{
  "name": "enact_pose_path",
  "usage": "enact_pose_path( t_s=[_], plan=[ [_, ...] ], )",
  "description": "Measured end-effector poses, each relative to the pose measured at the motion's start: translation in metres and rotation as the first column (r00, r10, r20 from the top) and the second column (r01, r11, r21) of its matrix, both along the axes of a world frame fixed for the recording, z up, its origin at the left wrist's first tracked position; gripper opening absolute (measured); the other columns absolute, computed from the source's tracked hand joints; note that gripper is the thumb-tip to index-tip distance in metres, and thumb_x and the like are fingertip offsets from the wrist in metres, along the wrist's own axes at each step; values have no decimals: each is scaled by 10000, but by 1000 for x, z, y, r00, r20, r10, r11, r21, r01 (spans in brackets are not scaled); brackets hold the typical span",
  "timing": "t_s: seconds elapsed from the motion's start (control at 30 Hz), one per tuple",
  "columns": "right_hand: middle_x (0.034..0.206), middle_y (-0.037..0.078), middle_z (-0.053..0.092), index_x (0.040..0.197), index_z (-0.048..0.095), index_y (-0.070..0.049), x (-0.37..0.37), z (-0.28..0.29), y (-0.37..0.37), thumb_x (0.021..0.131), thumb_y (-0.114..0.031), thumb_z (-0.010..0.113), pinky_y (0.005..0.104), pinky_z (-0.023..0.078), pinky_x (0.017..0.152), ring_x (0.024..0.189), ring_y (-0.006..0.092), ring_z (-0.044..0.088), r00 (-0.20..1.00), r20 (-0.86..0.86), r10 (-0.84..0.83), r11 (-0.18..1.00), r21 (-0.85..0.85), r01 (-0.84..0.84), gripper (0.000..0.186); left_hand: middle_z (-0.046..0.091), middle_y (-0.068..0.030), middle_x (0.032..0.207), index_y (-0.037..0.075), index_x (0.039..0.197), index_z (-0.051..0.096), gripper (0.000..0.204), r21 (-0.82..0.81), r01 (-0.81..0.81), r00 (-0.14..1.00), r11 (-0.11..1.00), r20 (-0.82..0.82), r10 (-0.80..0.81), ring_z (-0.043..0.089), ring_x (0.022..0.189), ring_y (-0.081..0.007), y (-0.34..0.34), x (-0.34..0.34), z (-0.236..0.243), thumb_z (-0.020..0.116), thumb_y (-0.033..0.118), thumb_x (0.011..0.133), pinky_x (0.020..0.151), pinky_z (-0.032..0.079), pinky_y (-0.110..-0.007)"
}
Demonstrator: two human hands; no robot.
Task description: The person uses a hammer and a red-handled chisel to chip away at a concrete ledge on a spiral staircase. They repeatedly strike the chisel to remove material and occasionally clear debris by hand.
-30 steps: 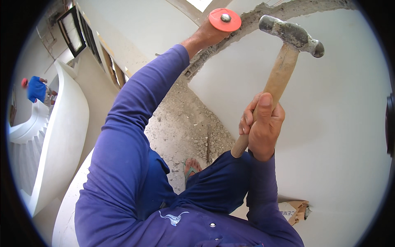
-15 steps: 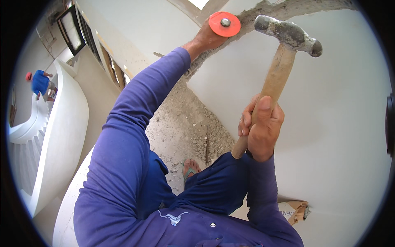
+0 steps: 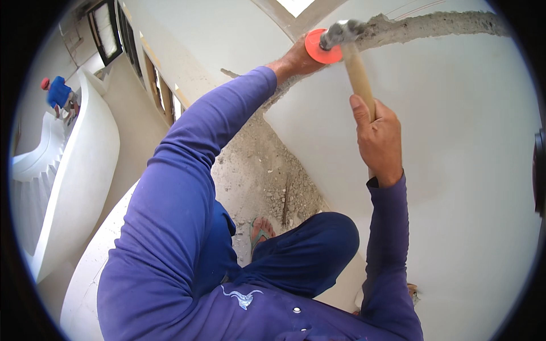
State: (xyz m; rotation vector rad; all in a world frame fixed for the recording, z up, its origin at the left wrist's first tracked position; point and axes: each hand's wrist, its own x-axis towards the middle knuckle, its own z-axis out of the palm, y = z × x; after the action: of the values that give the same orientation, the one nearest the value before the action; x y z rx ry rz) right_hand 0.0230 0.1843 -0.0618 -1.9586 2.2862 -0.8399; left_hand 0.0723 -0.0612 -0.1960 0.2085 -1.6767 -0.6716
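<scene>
My left hand (image 3: 297, 61) grips a chisel with a round red hand guard (image 3: 321, 55), held at a rough channel (image 3: 432, 28) cut into the white wall (image 3: 455, 142); the chisel's blade is hidden under the guard. In my right hand (image 3: 378, 142) is a hammer, gripped round its wooden handle (image 3: 359, 74). The slightly blurred hammer head (image 3: 347, 31) is over the guard, at the chisel's end, so I cannot tell whether they touch.
Rubble and dust (image 3: 267, 165) lie on the floor by my sandalled foot (image 3: 260, 230). At left, a co-worker (image 3: 58, 91) in blue is on a curved white staircase (image 3: 94, 142), near dark-framed windows (image 3: 102, 31). A torn paper sack (image 3: 412, 291) is partly hidden behind my right arm.
My right hand has swung the hammer up and leftward, bringing its head onto or over the chisel. My left hand and the chisel appear slightly lower and further right in view.
</scene>
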Motion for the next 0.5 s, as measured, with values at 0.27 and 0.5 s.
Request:
enact_pose_path(
  t_s=[0.27,0.5],
  plan=[
    [576,37,453,867,507,-44,54,40,30,1067,-563,515,262,379,437,478,101,446,896,202,395,712,-684,-160,557,688,-97,1132,64,1160,657,269,72,100,992,992,72,-106,660,1008,-246,0,-4,2,741,98,907,880,548,-386],
    [591,151,486,826,579,14,2,17,-1,1014,-324,680,402,418,521,510,258,427,992,-121,-23,998,54,30,399,695,-95,1118,74,1169,665,283,24,-38,997,999,62,37,659,1011,-244,16,-8,-15,749,105,901,906,544,-369]
  ],
)
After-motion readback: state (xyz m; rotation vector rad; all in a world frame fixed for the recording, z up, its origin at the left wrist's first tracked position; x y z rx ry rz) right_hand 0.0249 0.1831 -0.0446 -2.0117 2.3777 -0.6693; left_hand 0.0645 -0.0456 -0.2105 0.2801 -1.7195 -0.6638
